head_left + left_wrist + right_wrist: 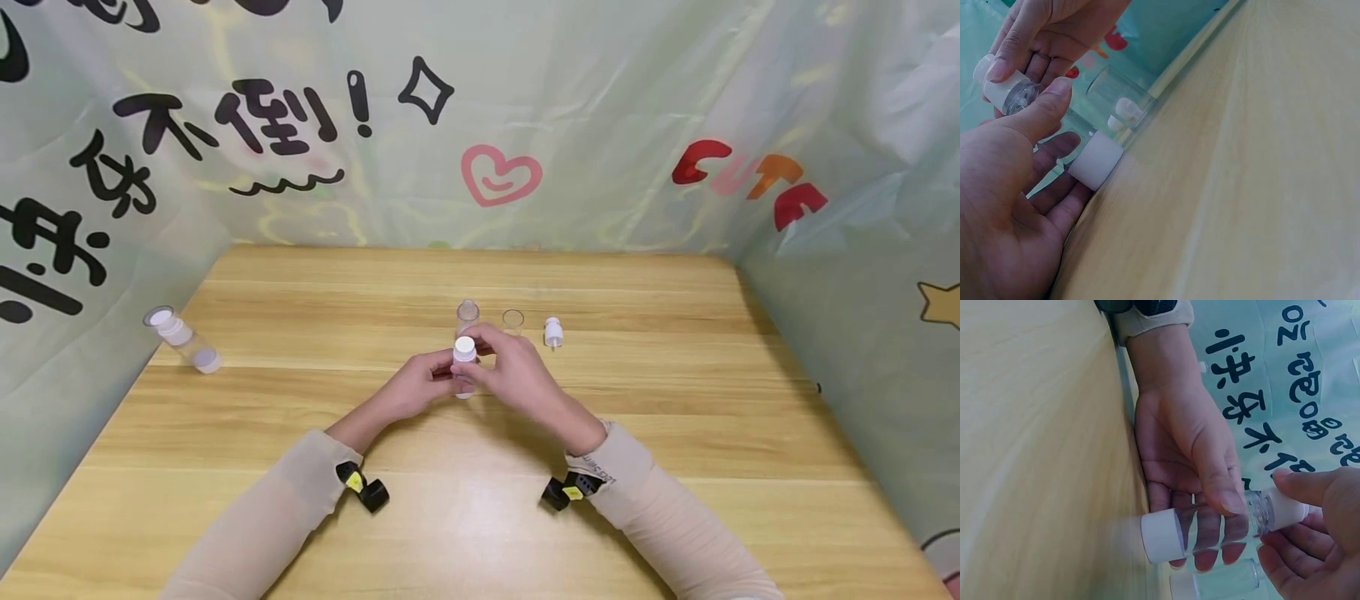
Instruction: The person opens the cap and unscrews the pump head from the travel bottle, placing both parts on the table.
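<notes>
Upright at the table's centre stands a clear bottle (1210, 530) with a white base (1096, 160) and a white top piece (465, 349). My left hand (417, 386) grips the clear body, thumb on one side and fingers on the other. The thumb and fingers of my right hand (516, 371) pinch the white top piece at the bottle's neck. In the right wrist view the white base is at or just above the tabletop; the exact contact cannot be told.
Behind the hands stands another clear bottle (467, 312). A clear cap (513, 318) and a white pump piece (553, 332) are to its right. A white-topped bottle (188, 342) is at the table's left edge. Printed cloth (600, 108) surrounds the table (660, 333).
</notes>
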A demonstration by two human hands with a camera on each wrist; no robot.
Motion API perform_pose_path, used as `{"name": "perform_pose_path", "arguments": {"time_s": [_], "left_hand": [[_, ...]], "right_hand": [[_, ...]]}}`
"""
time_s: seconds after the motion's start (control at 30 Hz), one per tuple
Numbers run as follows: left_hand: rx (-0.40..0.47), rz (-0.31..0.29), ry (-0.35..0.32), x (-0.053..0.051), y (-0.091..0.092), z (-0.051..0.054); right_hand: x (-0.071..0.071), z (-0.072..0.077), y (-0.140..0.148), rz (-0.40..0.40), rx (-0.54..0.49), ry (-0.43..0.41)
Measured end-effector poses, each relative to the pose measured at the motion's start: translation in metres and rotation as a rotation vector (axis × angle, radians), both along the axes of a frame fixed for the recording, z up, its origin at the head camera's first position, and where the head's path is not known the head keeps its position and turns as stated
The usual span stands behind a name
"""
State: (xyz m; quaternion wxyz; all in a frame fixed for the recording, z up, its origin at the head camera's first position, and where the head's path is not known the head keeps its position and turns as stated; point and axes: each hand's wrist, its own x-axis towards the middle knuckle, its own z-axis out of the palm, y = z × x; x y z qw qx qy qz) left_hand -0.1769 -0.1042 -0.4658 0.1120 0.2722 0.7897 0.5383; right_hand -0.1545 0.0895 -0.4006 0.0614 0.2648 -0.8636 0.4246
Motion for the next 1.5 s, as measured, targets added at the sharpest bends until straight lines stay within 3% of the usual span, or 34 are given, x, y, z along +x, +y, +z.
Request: {"name": "perform_pose_path", "arguments": {"time_s": [0.37,0.7,1.17,1.5], "left_hand": [[-0.011,-0.006,-0.021,0.001,0.0,-0.001],[-0.008,-0.009,-0.037,0.001,0.0,0.0],[-0.019,0.003,-0.033,0.001,-0.001,0.002],[-0.011,-0.004,-0.004,-0.001,-0.001,0.0]], "right_hand": [[-0.004,0.002,0.007,0.068,0.016,-0.057],[-0.007,0.006,0.011,0.141,-0.029,-0.123],[-0.008,0.012,0.015,0.168,-0.131,-0.14],[-0.007,0.021,0.023,0.133,-0.147,-0.136]]}}
